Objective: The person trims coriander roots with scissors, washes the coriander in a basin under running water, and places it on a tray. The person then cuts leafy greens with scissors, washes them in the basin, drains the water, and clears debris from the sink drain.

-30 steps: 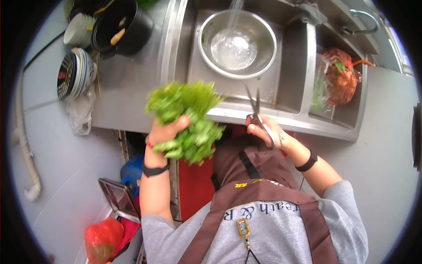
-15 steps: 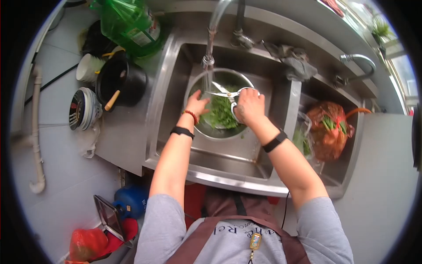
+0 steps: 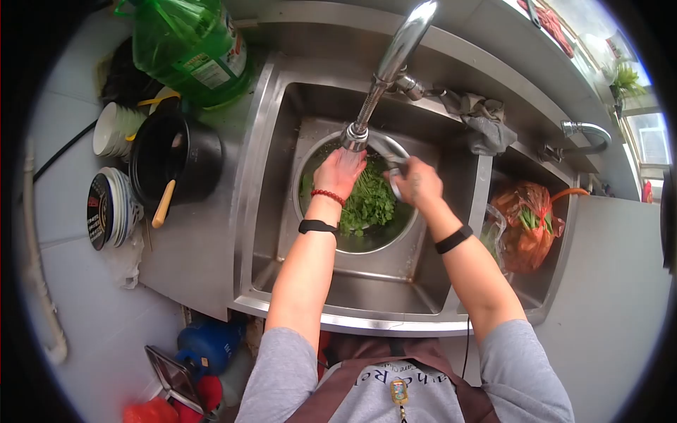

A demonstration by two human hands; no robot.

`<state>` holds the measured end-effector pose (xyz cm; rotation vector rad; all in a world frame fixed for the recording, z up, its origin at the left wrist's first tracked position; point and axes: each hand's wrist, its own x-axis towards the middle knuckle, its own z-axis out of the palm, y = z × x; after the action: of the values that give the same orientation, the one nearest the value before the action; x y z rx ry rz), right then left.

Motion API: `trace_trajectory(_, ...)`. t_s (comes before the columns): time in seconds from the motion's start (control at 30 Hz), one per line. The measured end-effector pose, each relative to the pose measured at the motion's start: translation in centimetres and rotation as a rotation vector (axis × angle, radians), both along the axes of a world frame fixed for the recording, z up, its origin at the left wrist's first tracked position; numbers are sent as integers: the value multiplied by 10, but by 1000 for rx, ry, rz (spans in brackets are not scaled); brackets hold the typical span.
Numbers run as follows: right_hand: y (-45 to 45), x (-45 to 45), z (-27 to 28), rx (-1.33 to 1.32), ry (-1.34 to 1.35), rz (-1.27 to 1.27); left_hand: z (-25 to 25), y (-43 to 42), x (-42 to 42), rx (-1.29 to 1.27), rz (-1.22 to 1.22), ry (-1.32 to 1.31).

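Note:
A metal basin (image 3: 412, 229) stands in the left sink compartment with leafy green herbs (image 3: 370, 204), which look like cilantro, in it. My left hand (image 3: 338, 173) is right below the faucet's nozzle (image 3: 355, 136), over the basin's near-left part, fingers stretched out and water running onto them. In my right hand (image 3: 422, 185) is a pair of scissors (image 3: 395, 185), gripped by the handles over the basin's right side. Motion smears the blades, which point up and left toward the faucet.
An orange-red plastic bag (image 3: 529, 247) with greens sits in the right sink compartment (image 3: 518, 296). A grey rag (image 3: 486, 130) hangs at the divider's back. To the left are a black pot (image 3: 201, 151), a green jug (image 3: 187, 49) and stacked bowls (image 3: 113, 130).
My left hand has moved from the basin's left side to beneath the faucet. The scissors have turned from lying across the herbs to pointing up-left. The whole view has shifted slightly.

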<state>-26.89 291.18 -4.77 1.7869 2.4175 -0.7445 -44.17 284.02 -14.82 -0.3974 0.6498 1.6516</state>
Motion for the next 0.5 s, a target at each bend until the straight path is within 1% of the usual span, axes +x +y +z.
trace_trajectory(0.03,9,17,-10,-102,-62,-150,7,0,-2,-23,-79,59)
trace_trajectory(0.1,23,41,-30,-77,-225,-298,2,-5,-12,-226,-188,281)
trace_trajectory(0.13,31,56,-46,-106,-226,-330,-3,-10,-12,-329,-246,393)
trace_trajectory(0.17,40,69,-70,-117,-272,-358,-8,-14,-9,-397,-321,424)
trace_trajectory(0.23,51,80,-96,-129,-280,-411,-23,-22,0,-519,-447,489)
trace_trajectory(0.27,56,85,-110,-114,-288,-423,-47,-25,8,-510,-567,647)
trace_trajectory(0.33,60,88,-139,-97,-296,-443,-160,-42,41,-395,-732,1145)
trace_trajectory(0.4,63,94,-168,-151,-284,-482,-209,-47,69,-404,-801,1550)
trace_trajectory(0.47,63,97,-190,-203,-301,-480,-183,-47,87,-671,-883,1651)
trace_trajectory(0.5,61,105,-208,-192,-272,-468,-186,-50,84,-664,-895,1470)
